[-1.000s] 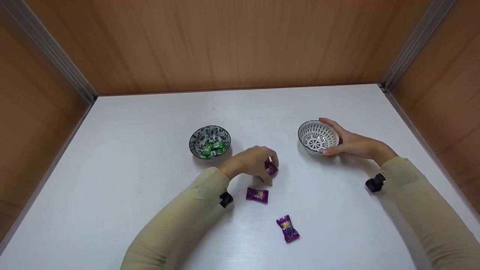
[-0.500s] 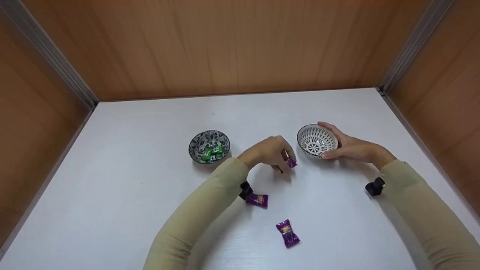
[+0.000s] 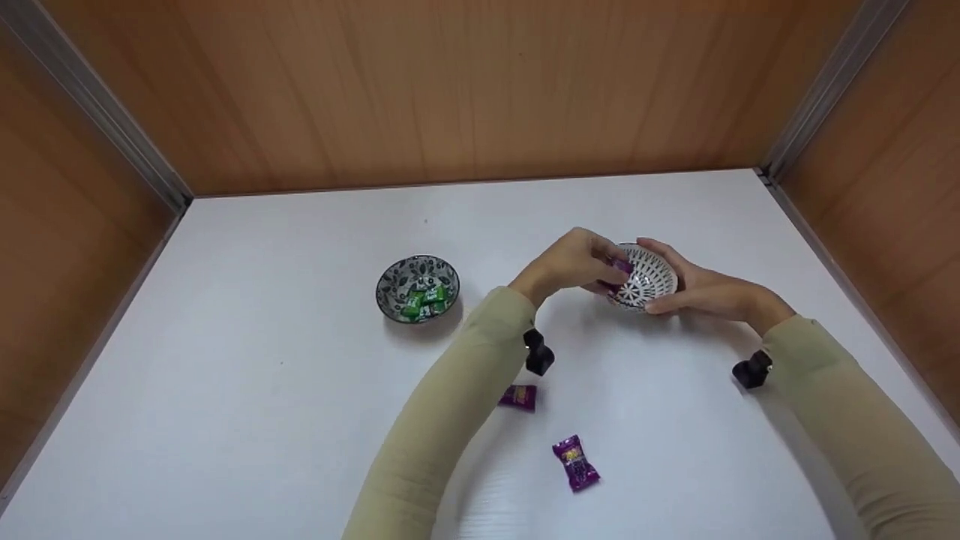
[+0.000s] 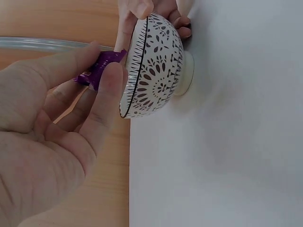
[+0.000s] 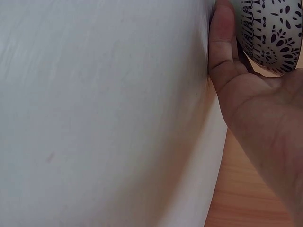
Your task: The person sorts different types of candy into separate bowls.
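Between the thumb and fingers of my left hand (image 3: pixel 574 262) is a purple wrapped candy (image 3: pixel 621 265), held at the left rim of a white bowl with dark patterning (image 3: pixel 652 277). The left wrist view shows this candy (image 4: pixel 100 68) just outside the bowl's mouth from that angle. My right hand (image 3: pixel 709 292) grips the bowl's right side, thumb near the front and fingers behind. From the right wrist, the bowl (image 5: pixel 272 35) is only partly visible. No candy shows on the visible part of the bowl's inside; my left hand hides the rest.
A darker floral bowl (image 3: pixel 397 281) with several green wrapped candies (image 3: pixel 427 301) stands left of centre. One purple candy (image 3: pixel 521 397) lies partly under my left sleeve, another (image 3: pixel 576 463) nearer the front. Wooden panels (image 3: pixel 480 90) border the white table (image 3: pixel 262 420).
My left hand has picked up a purple candy from the table and carried it right and away from me to the white bowl. The right hand keeps its hold on the bowl.
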### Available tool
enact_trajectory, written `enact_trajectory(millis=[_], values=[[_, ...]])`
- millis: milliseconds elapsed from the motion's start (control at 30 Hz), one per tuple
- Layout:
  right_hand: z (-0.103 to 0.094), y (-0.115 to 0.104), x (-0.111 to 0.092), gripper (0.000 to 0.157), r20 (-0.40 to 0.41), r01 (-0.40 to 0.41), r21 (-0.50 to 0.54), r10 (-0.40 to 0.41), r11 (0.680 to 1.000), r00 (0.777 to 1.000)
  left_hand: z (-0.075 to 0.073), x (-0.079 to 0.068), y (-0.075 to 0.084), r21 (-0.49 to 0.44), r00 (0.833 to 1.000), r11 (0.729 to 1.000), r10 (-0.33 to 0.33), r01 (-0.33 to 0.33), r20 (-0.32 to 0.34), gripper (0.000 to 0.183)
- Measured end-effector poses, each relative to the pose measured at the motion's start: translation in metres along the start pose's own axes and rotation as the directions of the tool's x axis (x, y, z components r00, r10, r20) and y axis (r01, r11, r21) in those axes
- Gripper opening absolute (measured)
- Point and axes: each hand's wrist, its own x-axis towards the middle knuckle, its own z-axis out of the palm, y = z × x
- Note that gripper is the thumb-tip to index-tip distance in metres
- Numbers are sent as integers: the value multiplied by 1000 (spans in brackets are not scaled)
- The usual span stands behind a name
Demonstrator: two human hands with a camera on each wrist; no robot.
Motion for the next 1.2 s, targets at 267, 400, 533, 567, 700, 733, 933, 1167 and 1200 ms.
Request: enact_trajectory(millis=[267,400,533,567,700,733,933,1167,1200], values=[[-1,-1,3,108,35,28,58,-30,998,999,8,12,-1,-157,997,987,-47,37,-62,26],[-1,-1,2,107,34,28,63,-30,998,999,14,15,-1,-154,996,988,-47,34,-82,25],[1,-2,2,107,34,28,69,-30,997,999,18,14,-1,-147,994,988,-66,53,-91,32],[1,-2,2,107,34,25,67,-28,997,999,19,13,-1,-151,993,987,-73,59,-93,37],[1,-3,2,107,36,16,63,-18,998,999,21,11,0,-156,991,984,-96,81,-90,53],[1,-3,2,107,39,17,65,-20,998,999,22,11,1,-154,991,984,-100,85,-88,55],[0,-3,3,108,51,25,78,-29,997,998,22,10,1,-110,986,989,-115,102,-120,53],[0,1,5,106,50,26,68,-30,997,998,21,3,-12,-166,997,986,-5,-9,-82,44],[0,2,5,106,49,27,66,-30,997,998,21,1,-14,-169,997,985,16,-28,-71,44]])
